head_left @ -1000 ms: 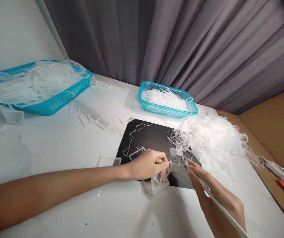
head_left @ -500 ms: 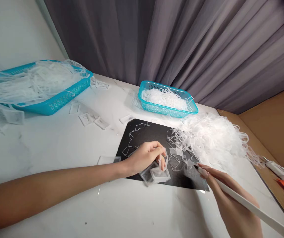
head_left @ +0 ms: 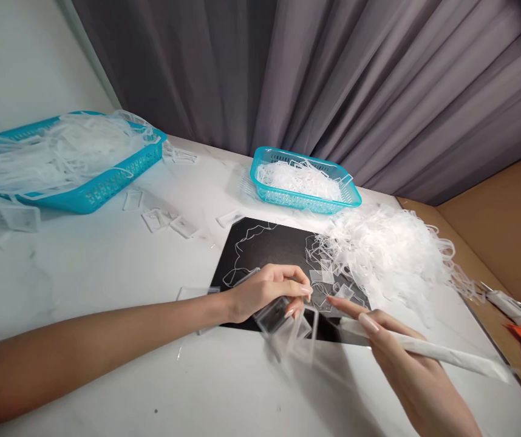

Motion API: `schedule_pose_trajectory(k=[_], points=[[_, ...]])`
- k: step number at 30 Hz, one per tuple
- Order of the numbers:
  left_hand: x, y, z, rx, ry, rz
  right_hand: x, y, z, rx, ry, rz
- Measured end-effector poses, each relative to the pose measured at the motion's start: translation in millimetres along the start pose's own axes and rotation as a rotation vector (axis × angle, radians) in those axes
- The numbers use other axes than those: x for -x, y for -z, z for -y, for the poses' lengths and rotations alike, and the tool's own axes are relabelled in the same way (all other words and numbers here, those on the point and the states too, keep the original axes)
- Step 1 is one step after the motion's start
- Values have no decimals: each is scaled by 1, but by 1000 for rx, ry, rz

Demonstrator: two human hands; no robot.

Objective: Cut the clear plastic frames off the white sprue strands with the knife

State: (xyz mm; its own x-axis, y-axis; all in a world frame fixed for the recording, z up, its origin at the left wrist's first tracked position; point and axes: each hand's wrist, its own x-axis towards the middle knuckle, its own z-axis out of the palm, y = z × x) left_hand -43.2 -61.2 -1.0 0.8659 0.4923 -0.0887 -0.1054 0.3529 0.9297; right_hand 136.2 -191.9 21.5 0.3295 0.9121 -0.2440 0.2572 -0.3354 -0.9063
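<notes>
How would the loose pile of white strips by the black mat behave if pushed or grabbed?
Probably floppy: the pile of strips is thin, curling, tangled loops. Likely very light, since it stands fluffy and airy. A push might drag it as one clump, because strands interlock.

Bare surface (head_left: 105, 285) lies open near and left; a shred heap (head_left: 388, 255) and far baskets (head_left: 303, 182) block the right.
</notes>
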Motion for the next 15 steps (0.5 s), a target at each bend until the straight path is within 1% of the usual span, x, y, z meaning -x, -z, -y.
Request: schedule_pose_trajectory(k=[1,3,5,6,8,9,11,12,13,15], points=[[0,0,-1,0,9,14,0,-3,0,-39,-10,64],[1,-1,-1,-78,28,26,-2,-9,-1,-81,-29,127],[3,-4,-1,-292,12,-1,-5,-12,-4,-110,-37,133],[5,-6,0,-436,-29,-22,-7,-12,-6,-127,-37,123],[9,-11,3,-757,-187,-24,-10,-9,-12,-158,-39,42],[11,-14,6,-911,-292,7,-12,-5,-15,-170,-45,-18],[15,-18,11,-1183,-509,117,-16,2,-22,-206,-61,-138],[17,-20,13,-1291,-591,177,-18,6,-26,-237,-62,-178],[18,-21,16,-1376,-647,223,-20,10,-29,-269,-59,-200],[20,-22,20,-1480,-693,266,-23,15,-33,-326,-42,-208]])
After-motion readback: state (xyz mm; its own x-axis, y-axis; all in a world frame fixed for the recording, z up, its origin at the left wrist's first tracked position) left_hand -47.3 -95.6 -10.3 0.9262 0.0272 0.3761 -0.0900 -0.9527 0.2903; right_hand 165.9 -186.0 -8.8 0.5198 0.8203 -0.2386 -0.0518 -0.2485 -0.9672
